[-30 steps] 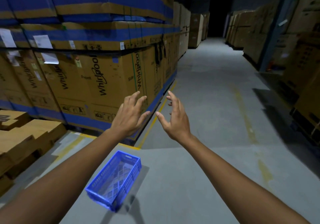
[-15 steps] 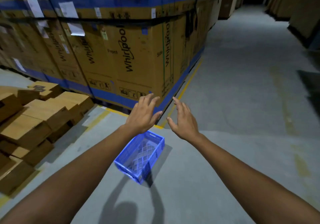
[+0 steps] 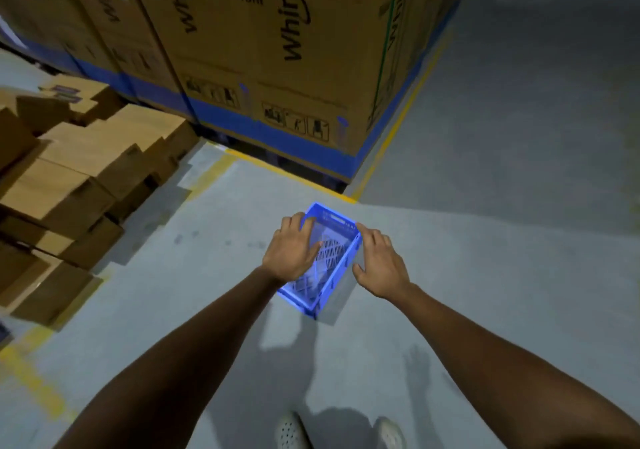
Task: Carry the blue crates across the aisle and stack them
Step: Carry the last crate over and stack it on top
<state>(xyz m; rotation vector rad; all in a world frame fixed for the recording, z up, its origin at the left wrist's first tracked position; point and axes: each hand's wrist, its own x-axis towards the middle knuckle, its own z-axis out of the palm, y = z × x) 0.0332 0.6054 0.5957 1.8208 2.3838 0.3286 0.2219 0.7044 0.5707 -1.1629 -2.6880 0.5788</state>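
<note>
Nearest the camera, two pale perforated shoes (image 3: pixel 292 431) stand on the grey concrete floor (image 3: pixel 173 292), and both bare forearms reach forward and down from them. Straight ahead of the feet, between the hands, a blue perforated plastic crate (image 3: pixel 334 265) sits open side up on the floor. Its long axis runs away from the person, with the far end swung slightly to the right, so each hand meets one long side. The left hand (image 3: pixel 292 251) lies over the left rim with its fingers bent across the top edge and its thumb inside; blur hides whether it has closed on the rim. The right hand (image 3: pixel 377 265) is spread and relaxed just beside the outer right wall, its fingertips at the rim and holding nothing. The left hand looks the more settled, so the lift probably waits on the right. Small brown cardboard boxes (image 3: pixel 86 157) are piled to the left. Beyond the crate stand tall brown cardboard cartons with a blue band (image 3: pixel 277 67), edged by a yellow floor line (image 3: pixel 391 136). No other crate or stack shows.
</note>
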